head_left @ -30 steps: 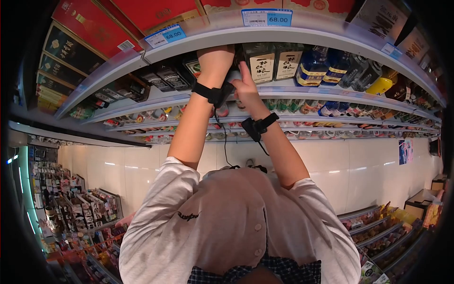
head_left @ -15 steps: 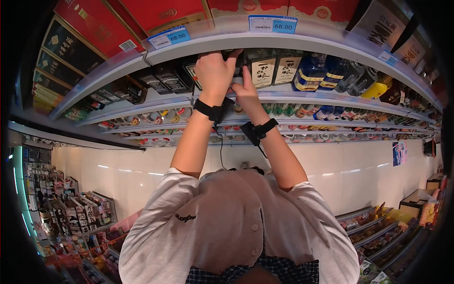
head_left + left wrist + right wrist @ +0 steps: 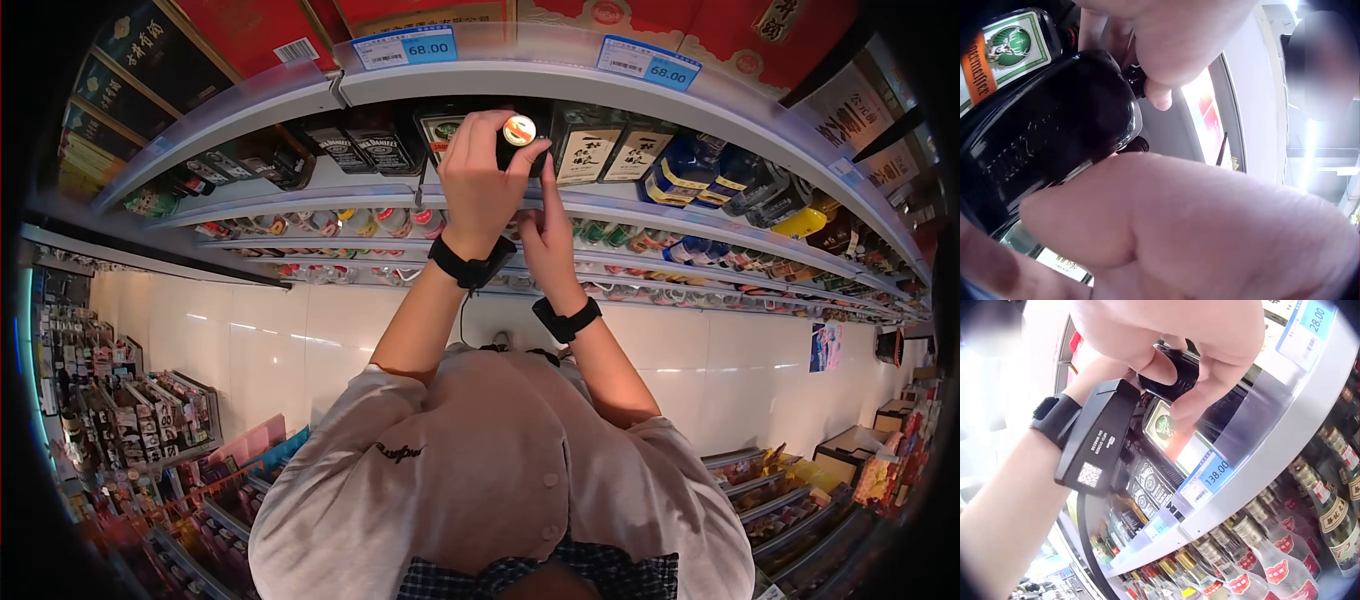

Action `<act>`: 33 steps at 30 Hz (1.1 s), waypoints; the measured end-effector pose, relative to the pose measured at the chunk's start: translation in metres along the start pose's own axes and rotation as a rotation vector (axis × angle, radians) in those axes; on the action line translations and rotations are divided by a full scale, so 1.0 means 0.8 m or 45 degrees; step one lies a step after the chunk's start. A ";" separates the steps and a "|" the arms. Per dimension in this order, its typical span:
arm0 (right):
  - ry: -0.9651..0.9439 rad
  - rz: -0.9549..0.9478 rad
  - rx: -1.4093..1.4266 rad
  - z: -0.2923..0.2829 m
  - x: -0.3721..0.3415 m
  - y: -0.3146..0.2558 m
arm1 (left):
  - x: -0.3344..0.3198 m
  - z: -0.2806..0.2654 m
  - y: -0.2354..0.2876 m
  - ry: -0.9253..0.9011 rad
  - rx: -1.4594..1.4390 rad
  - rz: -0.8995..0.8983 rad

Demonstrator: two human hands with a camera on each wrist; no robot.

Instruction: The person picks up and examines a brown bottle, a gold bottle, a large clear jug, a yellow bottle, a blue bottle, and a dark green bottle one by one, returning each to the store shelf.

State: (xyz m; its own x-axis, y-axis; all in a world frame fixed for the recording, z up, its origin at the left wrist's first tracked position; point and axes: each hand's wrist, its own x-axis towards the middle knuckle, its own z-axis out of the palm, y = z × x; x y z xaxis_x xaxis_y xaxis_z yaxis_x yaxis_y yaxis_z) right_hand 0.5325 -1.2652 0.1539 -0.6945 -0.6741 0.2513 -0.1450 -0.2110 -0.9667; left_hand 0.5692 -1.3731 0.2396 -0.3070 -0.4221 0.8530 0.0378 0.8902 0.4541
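A dark liquor bottle with embossed lettering [image 3: 1054, 128] tilts in front of the shelf, between both hands. Its round cap top, white and orange, shows in the head view above the fingers of the left hand [image 3: 475, 190], which grips the neck end. The right hand [image 3: 550, 235] holds the bottle's body from the other side; in the right wrist view its thumb and a finger lie against the dark glass [image 3: 1182, 378]. Beside the held bottle stands another with a green stag label and orange band [image 3: 1010, 47]. The held bottle's lower part is hidden in the head view.
Overhead juts a shelf edge [image 3: 540, 85] with price tags and red boxes. On the bottle shelf stand cream-labelled bottles [image 3: 590, 150] to the right and black-labelled bottles [image 3: 370, 145] to the left. Rows of clear bottles [image 3: 1272, 540] fill the shelf below.
The left hand has come back from deep under the upper shelf, bringing the bottle's cap into view. The right hand has moved back with it, and the head view has shifted slightly.
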 end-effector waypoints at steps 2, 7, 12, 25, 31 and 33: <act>-0.029 -0.143 -0.230 0.000 -0.007 0.009 | -0.005 -0.007 0.000 -0.025 -0.033 -0.015; -0.049 -0.232 -0.400 0.004 -0.022 -0.006 | -0.008 -0.020 0.001 -0.038 -0.173 0.075; -0.094 -0.314 -0.423 -0.016 -0.025 -0.033 | 0.002 -0.051 0.010 -0.092 -0.280 0.099; -0.621 0.448 0.841 -0.071 -0.047 0.003 | 0.061 -0.144 -0.018 -0.756 -1.226 -0.658; -0.541 0.540 0.786 -0.069 -0.089 -0.016 | 0.037 -0.118 -0.034 -0.837 -1.315 -0.778; -0.363 0.512 0.764 -0.070 -0.107 -0.037 | 0.036 -0.102 -0.021 -0.832 -1.303 -0.828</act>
State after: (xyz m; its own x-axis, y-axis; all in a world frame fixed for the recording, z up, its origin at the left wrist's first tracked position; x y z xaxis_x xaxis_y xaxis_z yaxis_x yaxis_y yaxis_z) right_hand 0.5565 -1.1617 0.1587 -0.3933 -0.9189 -0.0318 0.5428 -0.2041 -0.8147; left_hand 0.6370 -1.4143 0.2777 -0.9149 -0.2995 0.2707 0.3060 -0.0770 0.9489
